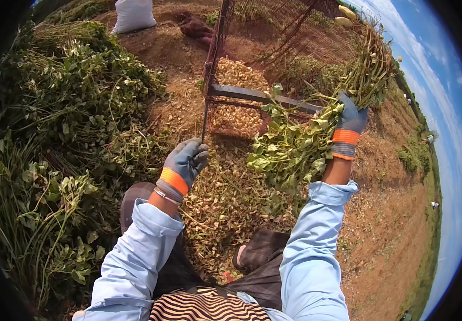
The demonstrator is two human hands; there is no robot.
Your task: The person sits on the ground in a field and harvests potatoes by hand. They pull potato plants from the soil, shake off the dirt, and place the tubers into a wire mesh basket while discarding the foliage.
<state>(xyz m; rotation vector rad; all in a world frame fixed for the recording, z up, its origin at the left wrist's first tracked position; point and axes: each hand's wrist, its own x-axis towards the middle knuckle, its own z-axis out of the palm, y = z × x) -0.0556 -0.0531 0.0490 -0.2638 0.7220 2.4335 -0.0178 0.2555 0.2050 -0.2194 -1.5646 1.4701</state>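
Observation:
Both my hands wear grey work gloves with orange cuffs. My right hand, raised at the right, grips a bunch of peanut plants; its leaves hang down to the left and its stems and root end, with some pods, point up. My left hand is curled at the lower end of a thin dark rod of the netted frame; whether it grips the rod is not clear. The frame has a metal crossbar and reddish mesh. Harvested peanut pods lie in a heap behind and below the crossbar.
A large pile of leafy peanut plants fills the left side. A white sack and bunched dark red netting lie at the back. Dry leaf litter covers the ground between my legs. Several distant figures appear at the field's far right edge.

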